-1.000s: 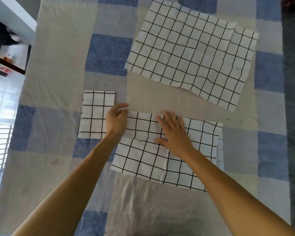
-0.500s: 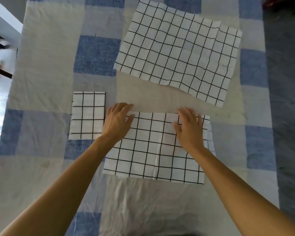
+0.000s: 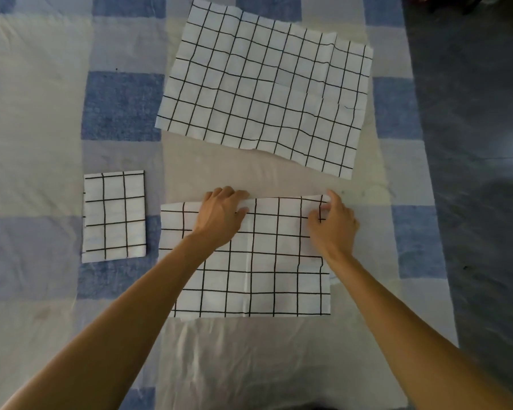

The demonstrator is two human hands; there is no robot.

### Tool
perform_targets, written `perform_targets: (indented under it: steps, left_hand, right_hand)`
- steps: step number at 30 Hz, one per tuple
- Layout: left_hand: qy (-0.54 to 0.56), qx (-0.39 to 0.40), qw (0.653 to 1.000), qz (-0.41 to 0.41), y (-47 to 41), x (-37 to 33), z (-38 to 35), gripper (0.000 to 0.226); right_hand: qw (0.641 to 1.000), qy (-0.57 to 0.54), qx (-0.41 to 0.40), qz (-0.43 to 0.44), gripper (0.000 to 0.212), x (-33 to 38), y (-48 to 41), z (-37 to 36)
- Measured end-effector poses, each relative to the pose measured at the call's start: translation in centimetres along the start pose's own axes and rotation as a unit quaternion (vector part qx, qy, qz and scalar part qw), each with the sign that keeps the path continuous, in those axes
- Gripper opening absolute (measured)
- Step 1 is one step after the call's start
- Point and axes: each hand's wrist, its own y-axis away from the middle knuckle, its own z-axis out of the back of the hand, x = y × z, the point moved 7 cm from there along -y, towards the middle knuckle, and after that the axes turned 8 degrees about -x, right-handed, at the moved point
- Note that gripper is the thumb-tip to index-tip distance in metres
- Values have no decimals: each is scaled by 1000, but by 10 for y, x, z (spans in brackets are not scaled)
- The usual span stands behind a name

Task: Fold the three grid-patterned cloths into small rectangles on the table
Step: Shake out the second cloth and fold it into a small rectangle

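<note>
Half-folded cloth (image 3: 264, 276) is laid near the centre of the checked counter (image 3: 42, 113) — its far edge is held by the left hand (image 3: 221, 216), fingers curled over it, and its far right corner is pinched in the grip of the right hand (image 3: 333, 224). A small folded cloth (image 3: 114, 216) is set just left; an unfolded cloth (image 3: 264, 84) is spread beyond, apart.

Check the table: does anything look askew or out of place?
The far unfolded cloth lies skewed and wrinkled, out of line with the small folded cloth and the half-folded cloth. Nothing torn or spilled.
</note>
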Motion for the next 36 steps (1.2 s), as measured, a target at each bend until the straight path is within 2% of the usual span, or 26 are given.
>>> perform_targets:
  steps: [2,5,8,13,17,24,31,36]
  left_hand:
    - [12,8,1000,-8,-5,-9,-5,32]
    - [-4,8,999,-32,-12,-18,-11,23]
    - [-21,4,998,-52,-16,-22,-12,19]
    - [-9,-7,996,-86,-13,-24,-5,19]
    - [-3,-6,995,-101,-8,-20,-1,17]
    - [-43,69,993,-89,7,-21,0,59]
    - [-76,57,993,-73,5,-18,4,54]
    - [-80,82,992,-51,1,-8,0,53]
  right_hand:
    - [1000,-14,-6,-10,58,3,-2,-2]
    - [995,-51,-12,-80,62,-3,-7,-1]
    - [994,-55,-9,-94,62,-8,-8,2]
    - [988,-93,-1,-125,58,-14,-5,1]
    - [973,-171,-4,-157,51,-13,-7,3]
    - [965,-240,-39,-100,45,5,-18,21]
    - [962,-257,-61,-71,45,16,-32,29]
    - [961,-264,-57,-66,47,23,-35,26]
